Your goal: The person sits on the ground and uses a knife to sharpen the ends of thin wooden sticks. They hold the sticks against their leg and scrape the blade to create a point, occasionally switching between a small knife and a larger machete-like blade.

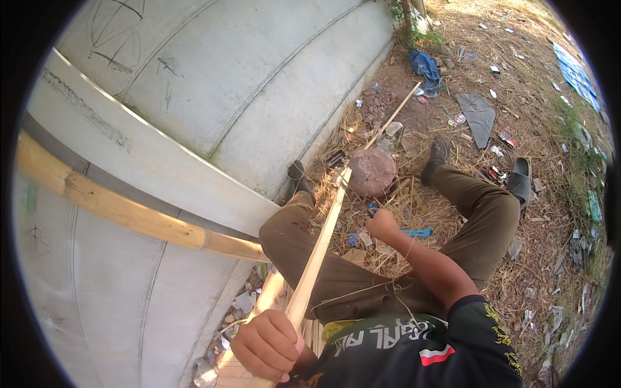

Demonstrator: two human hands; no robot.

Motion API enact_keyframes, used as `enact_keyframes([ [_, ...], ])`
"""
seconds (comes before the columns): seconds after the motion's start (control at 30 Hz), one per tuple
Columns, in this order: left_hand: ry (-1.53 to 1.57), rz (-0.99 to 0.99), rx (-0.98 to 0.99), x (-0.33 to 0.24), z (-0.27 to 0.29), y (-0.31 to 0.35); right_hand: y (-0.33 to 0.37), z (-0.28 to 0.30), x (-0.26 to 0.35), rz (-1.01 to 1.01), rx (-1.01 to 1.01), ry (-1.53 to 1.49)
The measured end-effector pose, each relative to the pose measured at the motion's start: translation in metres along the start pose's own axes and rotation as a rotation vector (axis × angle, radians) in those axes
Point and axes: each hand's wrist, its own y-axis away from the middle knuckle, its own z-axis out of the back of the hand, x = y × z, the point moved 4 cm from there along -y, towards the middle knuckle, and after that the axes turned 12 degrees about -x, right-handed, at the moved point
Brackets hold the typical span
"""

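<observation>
Strip (pixel 320 252), pale wood, is clamped in the left hand (pixel 266 346); the right hand (pixel 384 225) closes on a dark tool (pixel 370 212), type unclear. Judged light, stiff but springy, not slippery, liable to splinter along the grain; the broad near part offers the soundest hold. Long axis runs forward and rightward, over the left leg (pixel 283 236), toward the stone (pixel 374 172). Whether the thinner length (pixel 402 105) beyond belongs to it cannot be told.

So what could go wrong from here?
Splinters: the bare left hand is wrapped around the pale wooden strip.

Jab or scrape: the strip crosses over the left thigh in this view, so a slip might catch it.

Cut, possibly: the right hand grips a mostly hidden dark object between the legs; sharpness unclear.
</observation>
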Motion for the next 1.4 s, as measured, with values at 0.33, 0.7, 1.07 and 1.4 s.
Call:
enact_keyframes([
  [0.33,-0.022,-0.027,-0.165,-0.009,0.012,0.001,0.085,0.036,0.082,0.754,-0.021,-0.273],
  [0.7,-0.008,0.013,-0.032,-0.008,0.014,0.003,-0.015,0.009,-0.037,-0.209,-0.019,0.024],
  [1.07,-0.666,-0.136,-0.119,-0.006,0.002,0.009,0.053,0.022,0.055,0.349,0.052,-0.336],
  [1.4,-0.412,-0.246,-0.279,0.009,-0.002,0.009,0.037,-0.027,0.023,0.002,0.147,-0.364],
])
